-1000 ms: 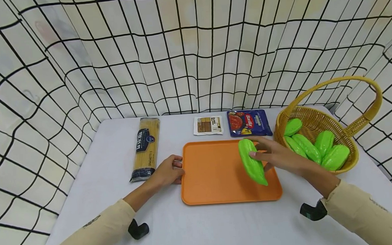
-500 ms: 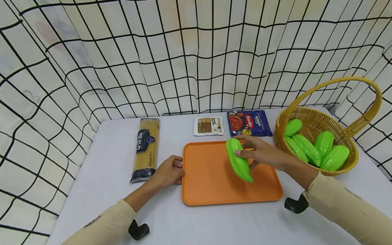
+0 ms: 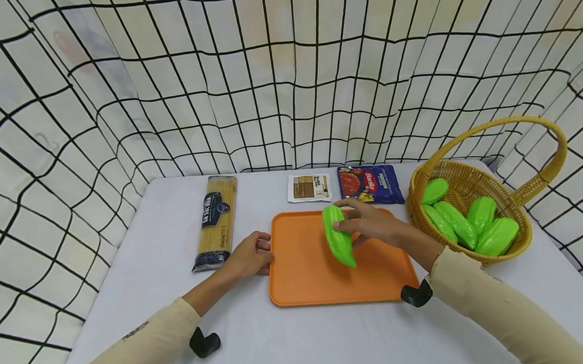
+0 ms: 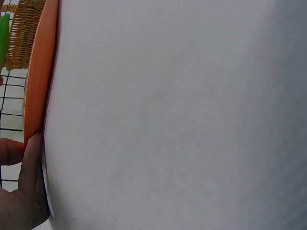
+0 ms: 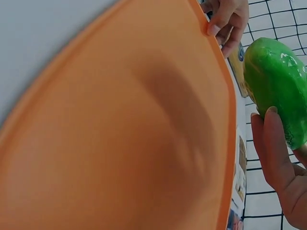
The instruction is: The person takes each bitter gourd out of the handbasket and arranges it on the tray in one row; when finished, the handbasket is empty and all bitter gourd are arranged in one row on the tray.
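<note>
My right hand (image 3: 369,222) holds a glossy, ridged, bright green bitter melon (image 3: 338,237) above the orange tray (image 3: 307,281), pinched between thumb and fingers. Its tapered end points down toward me. In the right wrist view the bitter melon (image 5: 276,81) hangs clear of the tray, and its shadow falls on the tray surface. At the tray's left rim, my left hand (image 3: 248,256) pinches the edge. The left wrist view shows that hand (image 4: 24,191) with the rim of the tray (image 4: 38,81) between thumb and fingers.
A wicker basket (image 3: 515,204) with a tall handle stands at the right, holding several more bitter melons (image 3: 456,225). A spaghetti pack (image 3: 216,223) lies left of the tray. Behind it lie a small white packet (image 3: 310,187) and a blue Barilla pouch (image 3: 372,185). Black netting (image 3: 294,101) surrounds the table.
My right hand has carried the bitter melon leftward over the tray, from its right side toward the middle. The left hand has stayed at the tray's left rim.
</note>
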### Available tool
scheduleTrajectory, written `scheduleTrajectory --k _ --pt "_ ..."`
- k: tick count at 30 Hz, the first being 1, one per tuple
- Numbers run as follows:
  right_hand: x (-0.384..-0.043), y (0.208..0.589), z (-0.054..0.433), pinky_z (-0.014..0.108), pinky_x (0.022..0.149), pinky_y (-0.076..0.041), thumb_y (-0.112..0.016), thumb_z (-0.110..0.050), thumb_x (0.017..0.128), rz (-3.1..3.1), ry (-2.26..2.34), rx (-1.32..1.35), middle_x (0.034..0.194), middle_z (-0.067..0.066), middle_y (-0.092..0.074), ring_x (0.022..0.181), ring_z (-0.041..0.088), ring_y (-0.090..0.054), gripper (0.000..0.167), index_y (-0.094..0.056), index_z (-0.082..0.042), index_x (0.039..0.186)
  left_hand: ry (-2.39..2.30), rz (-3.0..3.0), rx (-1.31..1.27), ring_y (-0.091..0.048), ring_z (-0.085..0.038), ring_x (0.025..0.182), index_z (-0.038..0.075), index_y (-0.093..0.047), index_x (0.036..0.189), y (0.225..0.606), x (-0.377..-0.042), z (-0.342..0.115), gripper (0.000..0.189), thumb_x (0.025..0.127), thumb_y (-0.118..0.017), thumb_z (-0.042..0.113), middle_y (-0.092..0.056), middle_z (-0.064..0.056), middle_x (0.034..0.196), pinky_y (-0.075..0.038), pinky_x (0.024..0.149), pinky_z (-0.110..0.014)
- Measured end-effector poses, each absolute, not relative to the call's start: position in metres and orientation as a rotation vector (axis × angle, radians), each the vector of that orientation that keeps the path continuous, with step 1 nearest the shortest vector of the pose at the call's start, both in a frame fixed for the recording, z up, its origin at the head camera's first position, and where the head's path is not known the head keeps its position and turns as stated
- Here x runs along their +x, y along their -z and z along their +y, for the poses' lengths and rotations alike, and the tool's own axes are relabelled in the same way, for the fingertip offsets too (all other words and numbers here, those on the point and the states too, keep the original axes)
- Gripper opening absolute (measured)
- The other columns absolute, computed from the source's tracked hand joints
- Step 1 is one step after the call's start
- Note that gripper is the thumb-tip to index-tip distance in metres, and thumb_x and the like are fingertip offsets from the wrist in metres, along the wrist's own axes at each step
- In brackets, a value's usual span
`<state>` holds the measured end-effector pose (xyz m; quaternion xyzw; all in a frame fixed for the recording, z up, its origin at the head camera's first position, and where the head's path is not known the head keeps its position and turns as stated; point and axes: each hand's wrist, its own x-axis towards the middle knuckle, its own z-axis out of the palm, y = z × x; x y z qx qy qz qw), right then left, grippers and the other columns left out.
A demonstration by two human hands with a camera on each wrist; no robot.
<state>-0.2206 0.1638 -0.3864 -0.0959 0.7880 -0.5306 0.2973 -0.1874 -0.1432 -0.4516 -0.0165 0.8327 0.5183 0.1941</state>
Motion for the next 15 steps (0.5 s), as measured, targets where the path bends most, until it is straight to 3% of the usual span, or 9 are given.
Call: scheduleTrajectory --k 15 --pt "-0.247 0.401 0.137 0.047 0.09 -0.062 -0.064 -0.034 0.097 2.091 1.4 -0.26 0.127 0.019 -0.057 0.103 0.029 -0.066 0.067 -0.031 -0.017 0.154 -1.449 2.335 -0.051 -0.065 -0.018 0.086 0.001 -0.045 0.141 0.452 -0.187 -0.144 0.051 0.092 -0.06 0.003 -0.054 -0.014 0.115 -0.064 0.067 -0.03"
